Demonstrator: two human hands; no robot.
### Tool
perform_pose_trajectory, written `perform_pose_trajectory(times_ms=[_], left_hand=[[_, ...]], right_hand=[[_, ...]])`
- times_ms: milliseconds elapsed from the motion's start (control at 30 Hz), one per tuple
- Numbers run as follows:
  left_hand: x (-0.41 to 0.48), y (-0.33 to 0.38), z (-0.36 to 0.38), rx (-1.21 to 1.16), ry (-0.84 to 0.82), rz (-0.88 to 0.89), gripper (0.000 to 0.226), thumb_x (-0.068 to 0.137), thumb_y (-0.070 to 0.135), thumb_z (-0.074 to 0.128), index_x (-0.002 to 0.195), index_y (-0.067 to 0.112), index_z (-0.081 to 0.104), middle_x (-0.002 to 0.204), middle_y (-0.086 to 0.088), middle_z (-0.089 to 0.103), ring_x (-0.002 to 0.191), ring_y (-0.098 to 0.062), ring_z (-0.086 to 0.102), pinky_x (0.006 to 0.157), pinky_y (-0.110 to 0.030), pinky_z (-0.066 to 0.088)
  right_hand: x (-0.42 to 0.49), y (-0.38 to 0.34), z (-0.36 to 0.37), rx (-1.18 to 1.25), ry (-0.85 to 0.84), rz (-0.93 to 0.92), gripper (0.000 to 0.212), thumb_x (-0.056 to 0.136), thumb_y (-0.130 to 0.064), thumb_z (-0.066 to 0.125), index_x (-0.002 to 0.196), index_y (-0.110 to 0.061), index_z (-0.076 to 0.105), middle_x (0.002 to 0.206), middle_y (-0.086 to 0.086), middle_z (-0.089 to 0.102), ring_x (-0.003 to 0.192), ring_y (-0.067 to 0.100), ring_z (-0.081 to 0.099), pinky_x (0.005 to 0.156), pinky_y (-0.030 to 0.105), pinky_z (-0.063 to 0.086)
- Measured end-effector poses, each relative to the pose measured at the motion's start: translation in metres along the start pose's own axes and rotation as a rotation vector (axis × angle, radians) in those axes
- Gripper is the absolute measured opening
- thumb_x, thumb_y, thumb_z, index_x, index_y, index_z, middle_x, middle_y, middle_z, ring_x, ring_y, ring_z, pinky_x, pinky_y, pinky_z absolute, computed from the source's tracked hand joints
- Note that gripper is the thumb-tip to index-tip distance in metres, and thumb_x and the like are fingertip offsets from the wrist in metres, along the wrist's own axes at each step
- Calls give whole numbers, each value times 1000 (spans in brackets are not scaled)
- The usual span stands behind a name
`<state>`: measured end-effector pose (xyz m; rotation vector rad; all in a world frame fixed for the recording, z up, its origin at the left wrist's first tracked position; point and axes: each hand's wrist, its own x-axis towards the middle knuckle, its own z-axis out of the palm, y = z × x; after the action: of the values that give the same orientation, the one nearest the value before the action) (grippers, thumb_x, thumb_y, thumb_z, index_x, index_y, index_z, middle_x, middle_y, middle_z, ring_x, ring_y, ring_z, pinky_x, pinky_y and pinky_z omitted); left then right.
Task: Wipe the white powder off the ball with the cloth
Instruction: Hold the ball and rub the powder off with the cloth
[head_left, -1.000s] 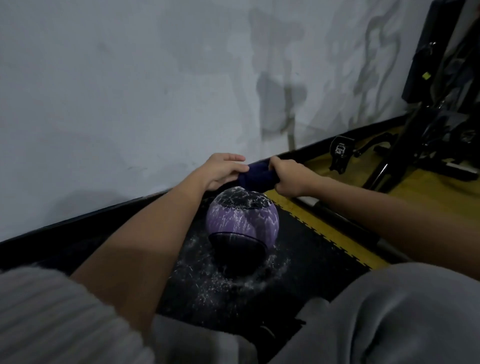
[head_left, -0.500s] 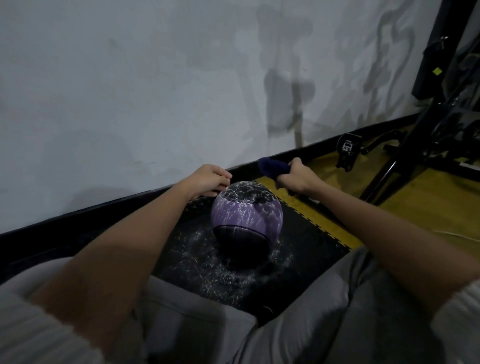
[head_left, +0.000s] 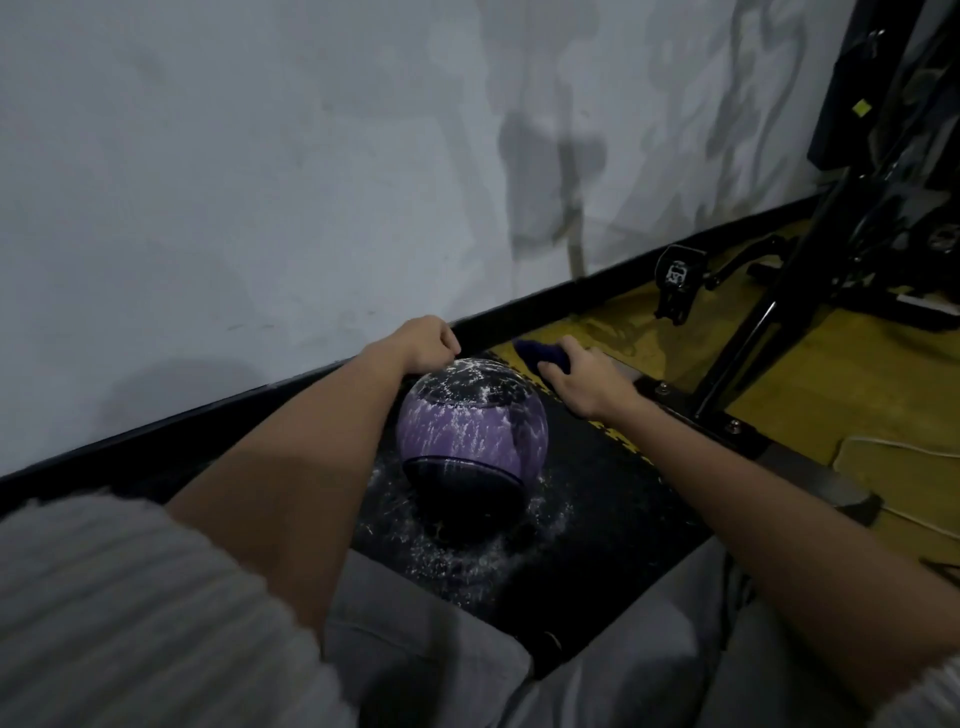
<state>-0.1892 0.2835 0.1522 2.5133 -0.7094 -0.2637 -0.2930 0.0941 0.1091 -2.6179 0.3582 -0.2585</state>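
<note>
While maybe steadying powdery purple-black rubber ball (head_left: 467, 431) with curled, empty left hand (head_left: 421, 345), gripped bunched dark-blue cloth (head_left: 540, 356) in right hand (head_left: 582, 384), wipe-ready.

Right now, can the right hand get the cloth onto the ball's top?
Probably yes: the right hand grips the cloth just right of the ball, nothing between them; the left hand sits at its upper left.
</note>
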Motion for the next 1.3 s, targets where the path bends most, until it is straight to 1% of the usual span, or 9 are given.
perform_pose_trajectory(times_ms=[167, 333, 433, 567, 767, 900, 1000, 1100, 1300], left_hand=[[-2, 3, 15, 50, 32, 104, 15, 90, 13, 56, 105, 13, 61, 116, -7, 59, 97, -16, 54, 84, -24, 42], [-11, -15, 18, 131, 24, 162, 22, 91, 11, 54, 112, 11, 61, 123, -7, 53, 109, -20, 53, 85, -23, 39], [-8, -28, 27, 168, 2, 207, 27, 89, 10, 56, 116, 11, 59, 122, -10, 48, 110, -23, 50, 90, -25, 37], [-2, -37, 40, 82, 28, 238, 37, 90, 14, 58, 126, 11, 52, 130, -7, 44, 118, -20, 45, 95, -22, 33], [-7, -70, 62, 140, 36, 268, 51, 91, 30, 56, 138, 20, 40, 145, 0, 33, 131, -18, 33, 108, -35, 26], [4, -78, 67, 84, 87, 287, 62, 85, 47, 54, 140, 23, 38, 148, 3, 30, 136, -18, 28, 112, -48, 20], [12, -76, 69, 6, 141, 298, 57, 87, 44, 58, 138, 26, 40, 148, 6, 30, 136, -16, 26, 113, -49, 15], [11, -69, 70, -135, 181, 251, 48, 89, 39, 56, 135, 29, 43, 146, 8, 32, 136, -15, 25, 114, -47, 12], [6, -75, 67, -225, 225, 249, 55, 82, 49, 56, 132, 29, 47, 143, 8, 36, 134, -14, 29, 112, -51, 15]], right_hand=[[-8, 25, 23, 177, 57, 119, 39, 95, -52, 37, 101, -16, 49, 88, 6, 58, 79, 26, 55, 66, 34, 41], [2, 28, 37, 525, 140, 247, 32, 98, -45, 38, 104, -15, 50, 98, 9, 56, 82, 23, 51, 72, 34, 38], [8, 33, 43, 520, 171, 241, 33, 97, -48, 38, 108, -19, 49, 112, 14, 53, 91, 27, 52, 74, 33, 36], [3, 38, 53, 465, 194, 216, 42, 97, -44, 39, 128, -17, 48, 113, 4, 39, 103, 25, 47, 87, 35, 38], [0, 32, 60, 363, 201, 180, 39, 97, -42, 41, 132, -26, 47, 122, 8, 43, 120, 28, 35, 94, 37, 29], [4, 38, 57, 378, 237, 172, 29, 93, -48, 44, 113, -29, 56, 108, 3, 45, 107, 23, 39, 94, 41, 34], [9, 41, 56, 563, 252, 235, 31, 86, -62, 45, 90, -33, 54, 95, 7, 58, 90, 29, 56, 78, 42, 47], [11, 37, 51, 663, 229, 311, 32, 94, -54, 37, 89, -27, 54, 91, 7, 61, 84, 30, 59, 69, 38, 42], [9, 22, 51, 494, 280, 220, 28, 98, -41, 41, 99, -17, 56, 84, -3, 56, 75, 10, 52, 64, 30, 39]])
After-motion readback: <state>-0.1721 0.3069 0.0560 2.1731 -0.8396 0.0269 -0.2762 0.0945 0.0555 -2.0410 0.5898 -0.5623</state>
